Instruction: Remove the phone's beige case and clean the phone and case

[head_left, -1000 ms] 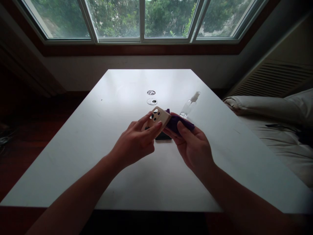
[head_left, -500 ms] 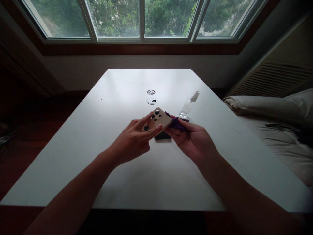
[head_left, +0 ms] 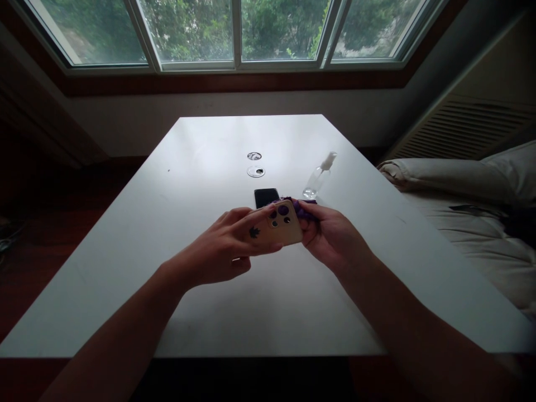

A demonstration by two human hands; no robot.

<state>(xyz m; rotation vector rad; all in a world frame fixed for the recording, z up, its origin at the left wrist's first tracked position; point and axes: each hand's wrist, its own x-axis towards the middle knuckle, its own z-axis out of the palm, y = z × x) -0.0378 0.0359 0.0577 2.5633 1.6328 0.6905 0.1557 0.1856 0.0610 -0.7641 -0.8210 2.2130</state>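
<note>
Above mid-worktop [head_left: 268,318], L fingers [head_left: 263,249] held a tan phone case [head_left: 272,234] from its L side: one along the upper edge, one along the lower, a narrow edge grip. L thumb mostly hidden; pressure n/k. R fingers [head_left: 317,211] pinched a purple cloth [head_left: 304,210] at the case's R end, thumb on top, others curled beneath & partly out of sight. Case was up off the surface, tilted, outer face w/ dark leaf mark [head_left: 254,231] toward the wearer. Purple showed thru the camera cutouts [head_left: 283,210], so cloth prob. lay behind that end too; exact contact couldn't be made out.

Technique (judgement): L grip belongs on the edges, approx. as held, to leave the middle free & limit flexing of the rim. Cloth best bunched snug over the R fingers, w/ short, light strokes along inner wall & into corners; loose fabric could snag in the cutouts. Turning the case w/ L, rather than stretching R, would prob. give better access. Refold to a fresh side if damp or dirty (cond. n/k).

Just beyond the case: dark phone [head_left: 266,196], flat, near end hidden; close enough to bump, so case best kept raised. To its R, well within reach, a clear spray bottle [head_left: 317,181]. Farther: two round fittings [head_left: 253,172], then window [head_left: 276,33].
</note>
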